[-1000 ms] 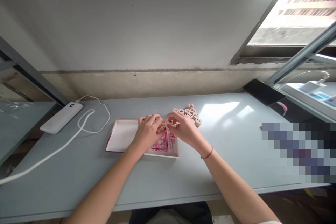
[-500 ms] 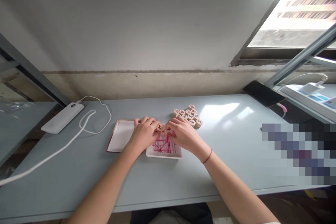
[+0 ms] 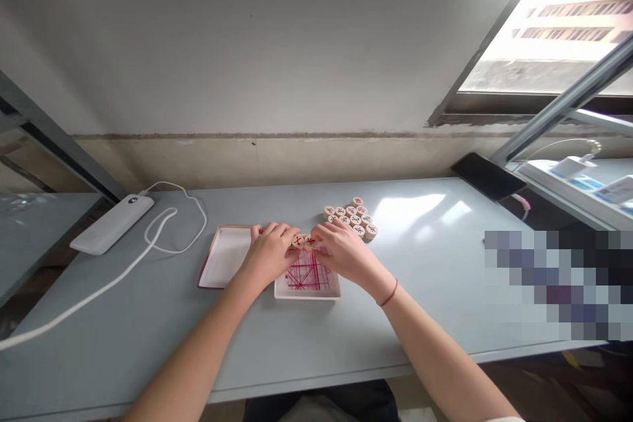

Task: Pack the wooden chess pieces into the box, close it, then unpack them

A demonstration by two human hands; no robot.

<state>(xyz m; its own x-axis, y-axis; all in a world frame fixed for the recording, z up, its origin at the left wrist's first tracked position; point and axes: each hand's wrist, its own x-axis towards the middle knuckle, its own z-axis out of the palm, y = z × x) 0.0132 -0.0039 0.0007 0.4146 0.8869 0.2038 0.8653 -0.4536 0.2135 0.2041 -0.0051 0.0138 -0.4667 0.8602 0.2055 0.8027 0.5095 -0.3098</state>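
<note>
My left hand (image 3: 270, 254) and my right hand (image 3: 342, 252) meet over a shallow white box tray (image 3: 307, 290) that holds a folded sheet with red grid lines. Each hand pinches a round wooden chess piece with a red mark. The left hand's piece (image 3: 297, 241) and the right hand's piece (image 3: 310, 241) touch side by side at the tray's far edge. Behind the right hand, several more wooden chess pieces (image 3: 352, 216) lie in a tight cluster on the grey table (image 3: 306, 343). A red-edged white lid (image 3: 222, 256) lies left of the tray, partly under my left hand.
A white power bank (image 3: 111, 223) with a looping white cable (image 3: 163, 231) lies at the table's far left. A black phone (image 3: 482, 175) leans at the far right by the window. A blurred patch covers the right side. A wall runs behind the table.
Both hands have come down to the tray's far edge. The two pieces they hold now sit side by side, close together. The view has shifted slightly.
</note>
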